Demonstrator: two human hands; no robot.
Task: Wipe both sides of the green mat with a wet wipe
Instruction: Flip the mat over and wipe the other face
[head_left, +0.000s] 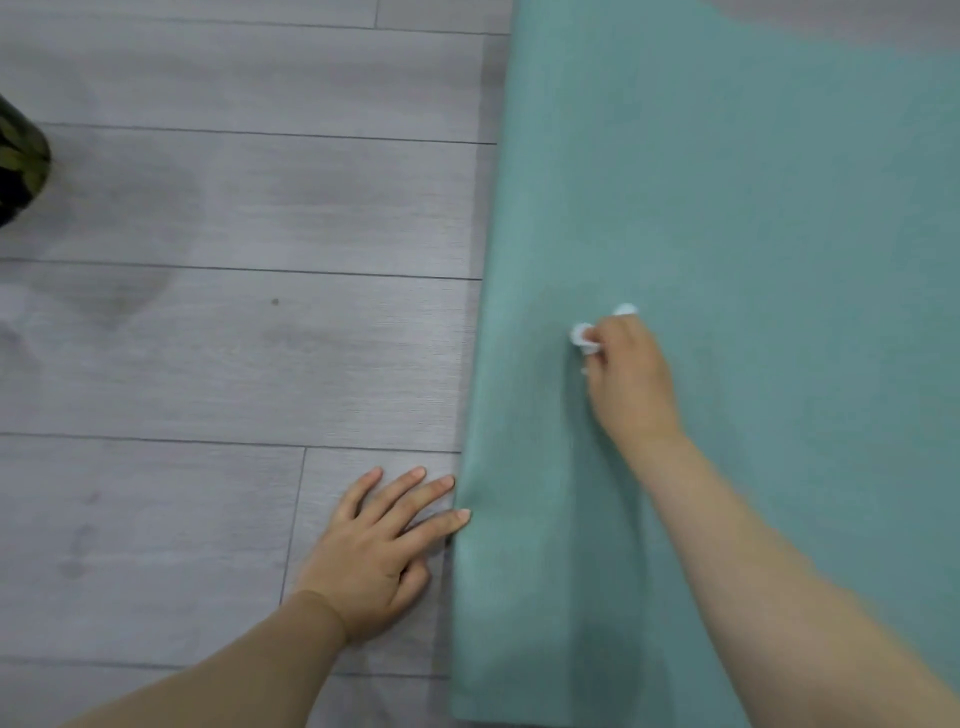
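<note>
The green mat (753, 234) lies flat on the floor and fills the right half of the head view. My right hand (631, 379) rests on the mat near its left side, fingers curled round a crumpled white wet wipe (584, 338) that peeks out past the knuckles. My left hand (379, 551) lies flat on the grey floor with its fingers spread. Its fingertips touch the mat's left edge.
Grey wood-look floor planks (208, 364) cover the left half. A dark camouflage-patterned object (18, 161) shows at the far left edge. The mat's near corner sits at the bottom, near the frame's lower edge.
</note>
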